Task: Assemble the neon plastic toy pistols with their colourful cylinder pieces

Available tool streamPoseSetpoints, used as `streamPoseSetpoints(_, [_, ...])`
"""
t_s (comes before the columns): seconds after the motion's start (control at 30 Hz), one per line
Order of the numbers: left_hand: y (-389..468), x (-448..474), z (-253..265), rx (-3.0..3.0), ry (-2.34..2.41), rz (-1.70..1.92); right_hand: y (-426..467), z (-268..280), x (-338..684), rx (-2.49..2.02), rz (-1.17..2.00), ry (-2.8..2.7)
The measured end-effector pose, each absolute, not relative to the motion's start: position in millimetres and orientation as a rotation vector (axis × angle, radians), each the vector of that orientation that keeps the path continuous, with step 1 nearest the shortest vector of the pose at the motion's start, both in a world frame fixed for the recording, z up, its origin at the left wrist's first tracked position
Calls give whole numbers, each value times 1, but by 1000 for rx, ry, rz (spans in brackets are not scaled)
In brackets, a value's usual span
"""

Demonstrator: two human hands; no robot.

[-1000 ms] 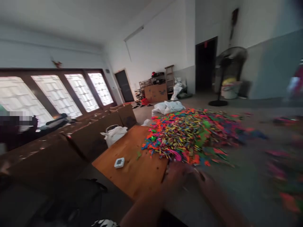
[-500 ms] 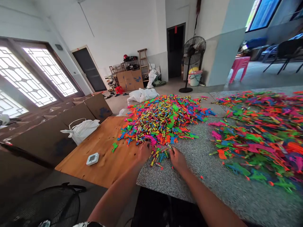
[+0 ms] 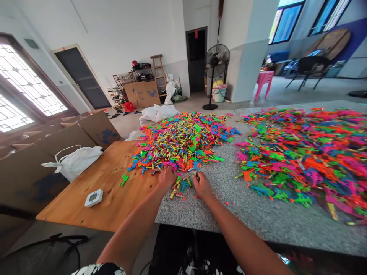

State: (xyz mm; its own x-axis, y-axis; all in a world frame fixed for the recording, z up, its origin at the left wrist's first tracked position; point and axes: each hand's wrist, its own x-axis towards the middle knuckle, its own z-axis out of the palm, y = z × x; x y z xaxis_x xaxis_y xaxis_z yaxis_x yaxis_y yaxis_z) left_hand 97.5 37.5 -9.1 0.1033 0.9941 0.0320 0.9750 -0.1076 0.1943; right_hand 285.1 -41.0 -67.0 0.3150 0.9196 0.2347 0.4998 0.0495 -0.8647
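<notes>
My left hand (image 3: pixel 166 177) rests palm down at the near edge of a big heap of small bright plastic pieces (image 3: pixel 183 141). My right hand (image 3: pixel 201 185) lies palm down close beside it. Between the two hands sits a small cluster of loose coloured pieces (image 3: pixel 180 185) on the grey speckled table (image 3: pixel 258 217). The fingertips of both hands touch pieces; whether either grips one is hidden. A single green piece (image 3: pixel 124 179) lies apart on the wooden board (image 3: pixel 114 206).
A second wide heap of coloured pieces (image 3: pixel 304 152) covers the table's right. A small white timer (image 3: pixel 93 198) sits on the wooden board. A white bag (image 3: pixel 74 162) lies on cardboard boxes (image 3: pixel 97 128) at left. A standing fan (image 3: pixel 216 72) is behind, another fan (image 3: pixel 43 256) low at left.
The view has swung right from the windows to the table and steadied. Both hands stay at the heap's near edge, with a small cluster gathered between them.
</notes>
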Motion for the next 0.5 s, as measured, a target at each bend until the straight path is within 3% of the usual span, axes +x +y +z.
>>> streamPoseSetpoints(0.17, [35,79,-6,2240,1911,514,-41,-64,291,-1528,522,-1291])
streamPoseSetpoints(0.3, [27,70,2,2134,1802,669,-44,-50,293,-1440,804,-1076])
streamPoseSetpoints(0.5, [-3,89,21,1841,1240,761,-55,0,280,-1015,1169,-876])
